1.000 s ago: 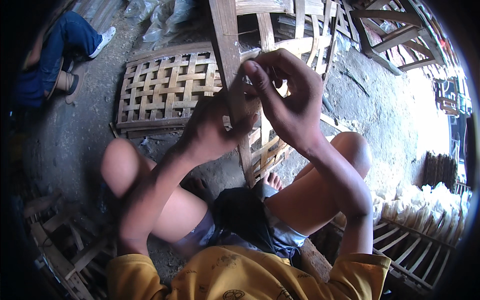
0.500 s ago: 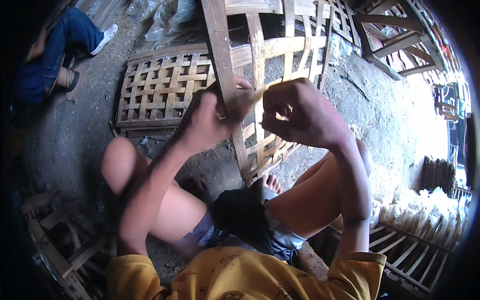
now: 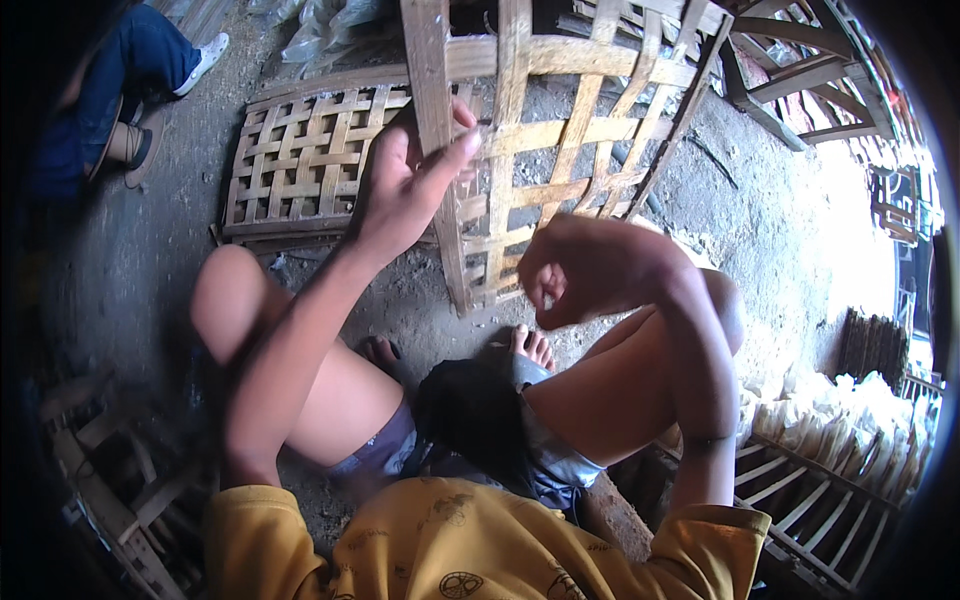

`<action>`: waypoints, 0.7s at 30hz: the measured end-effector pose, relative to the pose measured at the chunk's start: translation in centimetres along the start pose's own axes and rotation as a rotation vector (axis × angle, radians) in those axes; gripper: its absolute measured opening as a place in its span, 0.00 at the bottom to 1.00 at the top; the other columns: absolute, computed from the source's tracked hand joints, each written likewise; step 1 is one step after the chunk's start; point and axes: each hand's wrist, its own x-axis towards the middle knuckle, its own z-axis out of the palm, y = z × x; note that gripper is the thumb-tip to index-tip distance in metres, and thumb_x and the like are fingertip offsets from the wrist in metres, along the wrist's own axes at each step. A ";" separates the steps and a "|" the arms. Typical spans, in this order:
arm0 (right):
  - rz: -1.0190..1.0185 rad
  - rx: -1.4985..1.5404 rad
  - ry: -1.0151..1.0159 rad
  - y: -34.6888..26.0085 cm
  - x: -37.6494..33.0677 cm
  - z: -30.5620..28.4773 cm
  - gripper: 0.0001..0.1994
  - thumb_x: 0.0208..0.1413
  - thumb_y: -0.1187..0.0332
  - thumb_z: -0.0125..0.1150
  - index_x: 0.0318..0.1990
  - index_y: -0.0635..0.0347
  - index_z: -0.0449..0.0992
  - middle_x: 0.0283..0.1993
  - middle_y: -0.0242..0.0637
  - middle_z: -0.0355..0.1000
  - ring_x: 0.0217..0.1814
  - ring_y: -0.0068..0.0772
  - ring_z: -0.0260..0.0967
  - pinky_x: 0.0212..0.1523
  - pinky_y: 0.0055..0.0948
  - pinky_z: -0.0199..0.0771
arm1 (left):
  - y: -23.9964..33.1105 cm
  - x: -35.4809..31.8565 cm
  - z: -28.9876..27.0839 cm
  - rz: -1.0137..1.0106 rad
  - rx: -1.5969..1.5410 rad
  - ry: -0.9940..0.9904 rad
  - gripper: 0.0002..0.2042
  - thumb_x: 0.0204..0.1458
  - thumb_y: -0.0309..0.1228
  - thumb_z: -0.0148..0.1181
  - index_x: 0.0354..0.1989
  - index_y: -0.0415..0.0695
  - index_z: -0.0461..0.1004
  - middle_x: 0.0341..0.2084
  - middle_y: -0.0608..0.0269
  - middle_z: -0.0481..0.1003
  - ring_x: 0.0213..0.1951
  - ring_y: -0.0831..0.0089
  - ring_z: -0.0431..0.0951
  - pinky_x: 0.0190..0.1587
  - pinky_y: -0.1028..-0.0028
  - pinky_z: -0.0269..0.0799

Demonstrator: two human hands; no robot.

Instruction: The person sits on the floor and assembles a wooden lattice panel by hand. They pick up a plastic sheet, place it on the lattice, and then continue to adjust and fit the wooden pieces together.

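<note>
A woven panel of flat bamboo strips in a wooden frame [image 3: 431, 60] stands upright and tilted in front of me. My left hand [image 3: 400, 190] is wrapped round its left frame bar, thumb on the near side and fingertips curling past the bar. My right hand [image 3: 595, 262] hovers over my right knee, near the panel's lower right, apart from it. Its fingers are curled closed; a small pale spot shows between them, too small to name.
A second woven panel [image 3: 310, 150] lies behind on a low stack. Wooden crates [image 3: 800, 80] stand far right, slatted racks with pale bags [image 3: 860, 430] at lower right, and wooden pieces at lower left. A person's leg in jeans [image 3: 150, 55] shows at far left.
My right hand has pulled away from the frame bar, down and to the right. The panel has turned and risen in my left hand, which has shifted slightly up its bar.
</note>
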 end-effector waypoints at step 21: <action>-0.101 -0.164 0.858 2.3 -3.7 -2.4 0.10 0.58 0.75 0.61 0.44 0.60 0.85 0.38 0.42 0.83 0.37 0.38 0.81 0.42 0.34 0.80 | -3.6 -0.1 2.7 0.449 0.274 0.138 0.10 0.62 0.33 0.65 0.42 0.37 0.83 0.29 0.57 0.84 0.31 0.73 0.85 0.32 0.72 0.79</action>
